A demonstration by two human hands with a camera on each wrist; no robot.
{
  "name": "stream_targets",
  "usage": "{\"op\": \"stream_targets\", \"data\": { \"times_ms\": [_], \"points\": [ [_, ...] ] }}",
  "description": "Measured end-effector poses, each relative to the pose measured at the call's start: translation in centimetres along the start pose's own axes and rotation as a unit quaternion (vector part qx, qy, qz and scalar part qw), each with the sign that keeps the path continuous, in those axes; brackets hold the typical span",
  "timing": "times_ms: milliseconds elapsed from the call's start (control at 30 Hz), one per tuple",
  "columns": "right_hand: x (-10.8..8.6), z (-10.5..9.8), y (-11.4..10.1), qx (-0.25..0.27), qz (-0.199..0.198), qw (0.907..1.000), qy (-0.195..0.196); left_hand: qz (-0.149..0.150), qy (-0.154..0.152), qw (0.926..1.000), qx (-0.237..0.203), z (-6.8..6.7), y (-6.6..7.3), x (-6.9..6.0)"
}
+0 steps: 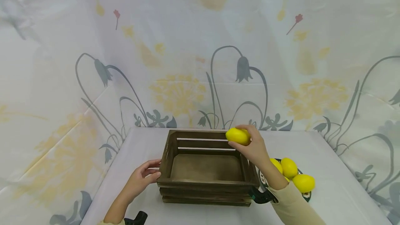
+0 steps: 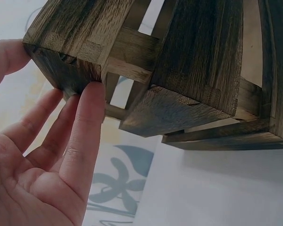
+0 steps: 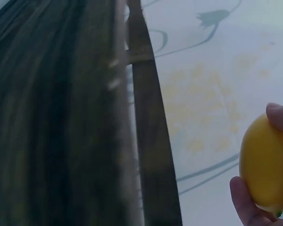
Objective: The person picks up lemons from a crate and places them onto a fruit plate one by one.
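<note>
A dark wooden slatted crate [image 1: 206, 186] stands on the white table, and its visible floor is bare. My left hand [image 1: 142, 179] holds the crate's left end. In the left wrist view the thumb and fingers of the left hand [image 2: 52, 155] grip the crate's upper edge [image 2: 75, 37]. Over the crate's back right corner, my right hand [image 1: 254, 148] holds a yellow lemon [image 1: 237, 136] between thumb and fingers. The right wrist view shows the same lemon [image 3: 266, 165] at its right edge, beside the crate's dark boards [image 3: 61, 117].
Right of the crate, several more lemons [image 1: 303, 183] lie on a dark-patterned plate [image 1: 307, 196], partly hidden by my right forearm. A flower-printed cloth [image 1: 184, 93] hangs behind the white table [image 1: 337, 183].
</note>
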State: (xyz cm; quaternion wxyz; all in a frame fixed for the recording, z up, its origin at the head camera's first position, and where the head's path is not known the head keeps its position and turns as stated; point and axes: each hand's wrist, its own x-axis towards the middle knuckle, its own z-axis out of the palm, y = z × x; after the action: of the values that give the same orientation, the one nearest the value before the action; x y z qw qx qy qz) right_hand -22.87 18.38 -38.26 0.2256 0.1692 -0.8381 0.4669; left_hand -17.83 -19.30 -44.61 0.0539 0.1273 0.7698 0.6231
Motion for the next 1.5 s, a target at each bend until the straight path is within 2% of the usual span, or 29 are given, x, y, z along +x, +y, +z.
{"op": "stream_targets", "data": {
  "times_ms": [433,767,1100,1500],
  "points": [
    [-2.9,-2.3,2.2,-0.042,0.048,0.9973,0.036,-0.007,0.004,1.0,0.006,0.0,0.3,0.0],
    [-4.6,-3.8,4.1,-0.077,0.065,0.9928,0.065,-0.001,0.004,1.0,0.006,0.1,0.3,-0.1],
    [-6.6,-5.1,5.2,-0.093,0.113,0.9865,0.074,0.003,0.005,1.0,0.002,0.1,0.2,-0.1],
    [-8.8,-6.0,7.3,-0.111,0.172,0.9747,0.09,0.005,0.002,1.0,0.001,0.0,0.0,0.0]
  ]
}}
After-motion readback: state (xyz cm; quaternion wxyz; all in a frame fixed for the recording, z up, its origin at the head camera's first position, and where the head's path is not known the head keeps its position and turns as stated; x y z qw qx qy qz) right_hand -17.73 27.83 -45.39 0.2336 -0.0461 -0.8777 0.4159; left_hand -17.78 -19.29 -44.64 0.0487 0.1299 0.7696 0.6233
